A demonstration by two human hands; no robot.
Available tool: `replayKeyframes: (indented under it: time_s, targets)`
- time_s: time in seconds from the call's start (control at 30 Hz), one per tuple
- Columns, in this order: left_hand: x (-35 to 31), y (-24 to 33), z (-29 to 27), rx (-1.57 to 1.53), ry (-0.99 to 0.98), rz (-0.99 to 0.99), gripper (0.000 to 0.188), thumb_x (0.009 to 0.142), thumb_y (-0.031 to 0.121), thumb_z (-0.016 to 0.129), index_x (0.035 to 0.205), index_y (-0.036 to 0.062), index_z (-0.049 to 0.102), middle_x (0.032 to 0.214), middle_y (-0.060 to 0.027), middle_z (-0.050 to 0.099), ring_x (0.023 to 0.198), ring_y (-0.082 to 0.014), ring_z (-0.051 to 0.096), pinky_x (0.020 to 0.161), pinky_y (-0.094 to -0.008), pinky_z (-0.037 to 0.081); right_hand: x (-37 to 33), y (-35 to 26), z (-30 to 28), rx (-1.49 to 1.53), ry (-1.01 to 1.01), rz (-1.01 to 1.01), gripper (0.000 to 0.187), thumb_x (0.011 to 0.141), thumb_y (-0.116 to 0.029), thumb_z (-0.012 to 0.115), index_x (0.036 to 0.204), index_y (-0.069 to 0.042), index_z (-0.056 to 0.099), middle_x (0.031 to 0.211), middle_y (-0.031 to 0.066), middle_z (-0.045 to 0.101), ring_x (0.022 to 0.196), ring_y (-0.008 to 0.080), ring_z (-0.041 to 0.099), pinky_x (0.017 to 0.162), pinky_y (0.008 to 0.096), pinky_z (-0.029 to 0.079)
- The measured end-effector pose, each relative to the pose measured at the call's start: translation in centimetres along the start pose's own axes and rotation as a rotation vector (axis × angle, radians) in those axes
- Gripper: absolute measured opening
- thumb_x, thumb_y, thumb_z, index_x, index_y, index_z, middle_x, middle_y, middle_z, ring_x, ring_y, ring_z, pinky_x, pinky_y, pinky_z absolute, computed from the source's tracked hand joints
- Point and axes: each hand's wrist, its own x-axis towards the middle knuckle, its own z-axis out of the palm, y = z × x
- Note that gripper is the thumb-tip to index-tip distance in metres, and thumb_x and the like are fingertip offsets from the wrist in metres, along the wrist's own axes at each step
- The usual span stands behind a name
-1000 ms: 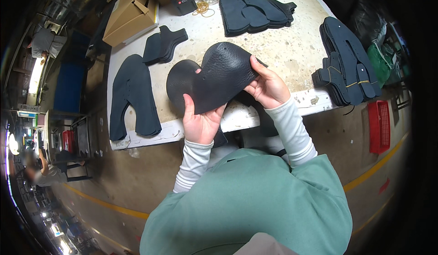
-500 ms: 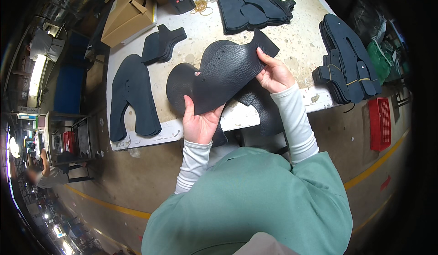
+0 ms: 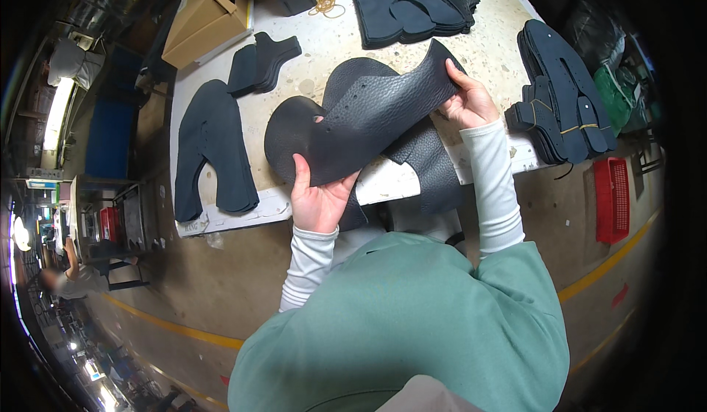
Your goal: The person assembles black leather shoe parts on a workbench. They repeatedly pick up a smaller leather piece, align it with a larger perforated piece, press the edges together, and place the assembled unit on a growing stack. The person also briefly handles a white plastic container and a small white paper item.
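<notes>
Above the worktable's [image 3: 486, 51] near edge: dark leather piece [image 3: 368, 121] stretched flat, pinched at its lower left by left hand [image 3: 318, 200] and upper right by right hand [image 3: 468, 103] (both closed on it).

A single head-worn fisheye camera looks steeply down from above the person's shoulders, close over the hands. It faces forward across the pale tabletop [image 3: 486, 51], whose straight edges bow toward the dark rim, with workshop floor [image 3: 184, 287] curving around below.
</notes>
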Motion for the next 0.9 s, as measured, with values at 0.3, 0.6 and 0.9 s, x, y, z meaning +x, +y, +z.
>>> replayKeyframes:
  time_s: [0.3,0.6,0.9]
  targets:
    - [0.8,0.0,1.0,-0.01,-0.054,-0.072,0.051,0.096,0.04,0.031,0.142,0.0191,0.022,0.141,-0.0089,0.034,0.13,-0.028,0.033,0.106,-0.0489,0.03,-1.0,-1.2,-0.9,0.097,-0.222,-0.173,0.024,0.093,-0.011,0.048,0.11,0.004,0.054,0.107,0.0157,0.061,0.1,0.024,0.059,0.09,0.0364,0.049]
    - [1.9,-2.7,2.4,0.289,0.102,0.024,0.05,0.095,0.04,0.036,0.139,0.018,0.026,0.14,-0.0071,0.035,0.125,-0.0249,0.039,0.104,-0.0434,0.035,-6.5,6.5,3.4,0.205,-0.369,0.025,0.052,0.089,-0.033,0.055,0.128,-0.002,0.041,0.13,0.0151,0.045,0.122,0.025,0.043,0.105,0.0438,0.032]
    - [0.4,-1.4,1.3,0.053,-0.006,-0.109,0.054,0.096,0.043,0.03,0.127,0.0007,0.04,0.128,-0.016,0.047,0.117,-0.029,0.048,0.098,-0.0438,0.042,-7.4,5.6,4.8,-0.22,-0.159,0.04,0.03,0.09,-0.016,0.055,0.115,0.0,0.051,0.105,0.0119,0.062,0.09,0.0201,0.064,0.079,0.0349,0.055]
